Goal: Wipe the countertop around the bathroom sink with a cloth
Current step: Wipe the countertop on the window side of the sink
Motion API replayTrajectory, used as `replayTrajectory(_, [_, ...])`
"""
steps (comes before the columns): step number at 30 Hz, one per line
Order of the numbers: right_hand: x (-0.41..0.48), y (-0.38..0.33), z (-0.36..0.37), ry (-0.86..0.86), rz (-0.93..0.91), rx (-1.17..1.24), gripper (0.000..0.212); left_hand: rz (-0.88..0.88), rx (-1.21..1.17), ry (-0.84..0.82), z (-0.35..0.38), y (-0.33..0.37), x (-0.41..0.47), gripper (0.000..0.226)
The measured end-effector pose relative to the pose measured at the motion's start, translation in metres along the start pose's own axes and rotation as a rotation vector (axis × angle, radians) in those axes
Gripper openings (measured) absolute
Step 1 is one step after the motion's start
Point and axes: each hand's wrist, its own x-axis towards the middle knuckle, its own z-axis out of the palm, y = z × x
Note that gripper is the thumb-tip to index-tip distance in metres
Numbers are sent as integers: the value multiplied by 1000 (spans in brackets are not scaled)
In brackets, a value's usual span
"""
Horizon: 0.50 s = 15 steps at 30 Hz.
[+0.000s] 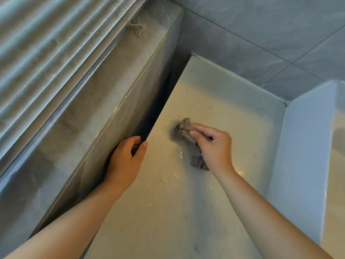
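Grey cloth [183,128] bunched in the right hand [212,144], pressed onto the bench [214,86]; left hand [127,159] clamps the bench's left edge. Wet streaks [180,155] glint nearby, so wiping looks underway, with the back corner probably still to go.

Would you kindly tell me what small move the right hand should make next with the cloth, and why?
Probably push the cloth forward toward the far corner. The right hand presses the bunched cloth on the middle of the countertop, faint dark marks show beyond it, and the left hand grips the left edge.
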Motion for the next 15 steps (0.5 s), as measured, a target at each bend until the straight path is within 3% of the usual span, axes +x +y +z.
replayTrajectory(4, [42,-17,-9,125,-80,-67,22,10,60,-45,-5,-12,-12,43])
replayTrajectory(10, [95,-11,33,89,-179,-235,23,-43,71,-52,0,-30,-16,49])
replayTrajectory(15, [97,-3,44,102,-241,-253,23,8,76,-22,6,-30,-19,33])
